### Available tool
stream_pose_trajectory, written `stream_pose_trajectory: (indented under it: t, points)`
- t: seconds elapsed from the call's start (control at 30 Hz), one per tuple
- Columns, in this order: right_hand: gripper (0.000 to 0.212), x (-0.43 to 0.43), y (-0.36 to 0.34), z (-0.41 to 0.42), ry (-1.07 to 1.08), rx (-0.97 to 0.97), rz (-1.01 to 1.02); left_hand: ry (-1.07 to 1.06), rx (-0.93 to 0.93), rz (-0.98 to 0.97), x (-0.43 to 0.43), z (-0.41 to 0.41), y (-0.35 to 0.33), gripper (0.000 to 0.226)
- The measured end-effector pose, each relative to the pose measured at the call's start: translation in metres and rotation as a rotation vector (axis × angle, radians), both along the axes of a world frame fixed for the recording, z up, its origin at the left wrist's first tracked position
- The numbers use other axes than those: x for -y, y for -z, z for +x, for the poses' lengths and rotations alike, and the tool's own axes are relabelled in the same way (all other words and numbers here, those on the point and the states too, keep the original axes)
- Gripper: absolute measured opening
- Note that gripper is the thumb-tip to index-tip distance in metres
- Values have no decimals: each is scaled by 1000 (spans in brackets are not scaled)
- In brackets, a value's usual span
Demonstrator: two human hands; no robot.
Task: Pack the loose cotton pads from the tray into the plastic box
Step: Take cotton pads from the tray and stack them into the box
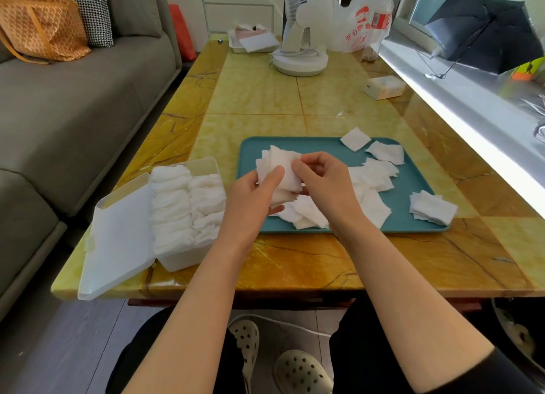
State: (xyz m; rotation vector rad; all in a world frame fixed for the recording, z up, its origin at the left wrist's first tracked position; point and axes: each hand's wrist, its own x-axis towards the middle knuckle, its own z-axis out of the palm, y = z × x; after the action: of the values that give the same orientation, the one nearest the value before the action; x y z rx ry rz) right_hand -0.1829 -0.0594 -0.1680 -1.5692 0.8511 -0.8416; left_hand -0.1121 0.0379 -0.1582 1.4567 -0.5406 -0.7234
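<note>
A teal tray point(318, 144) lies on the table with several loose white cotton pads point(380, 173) scattered on it. My left hand point(250, 197) grips a small stack of cotton pads point(280, 163) above the tray's left part, thumb on top. My right hand point(324, 181) pinches the same stack from the right with its fingertips. To the left stands the white plastic box point(185, 258), lid point(118, 240) hinged open to the left, holding two rows of upright pads point(177, 204).
The yellow marble table point(265, 98) carries a white fan point(300, 48), a small tissue box point(383, 87), a plastic bag and a bottle at the back. A grey sofa point(73, 104) runs along the left; a window sill with a black umbrella point(486, 33) lies right.
</note>
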Motion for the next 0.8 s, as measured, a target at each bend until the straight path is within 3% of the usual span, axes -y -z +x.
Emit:
stream_pose_trajectory:
  t: [0.2, 0.5, 0.8]
  points:
    - [32, 1, 2, 1, -46, -25, 101, -4, 49, 26, 1, 1, 2, 15]
    - [8, 0, -3, -4, -55, 101, 78, -25, -15, 7, 3, 0, -1, 28]
    - [3, 3, -8, -5, 30, 206, 55, -191, 33, 67, 1, 5, -1, 34]
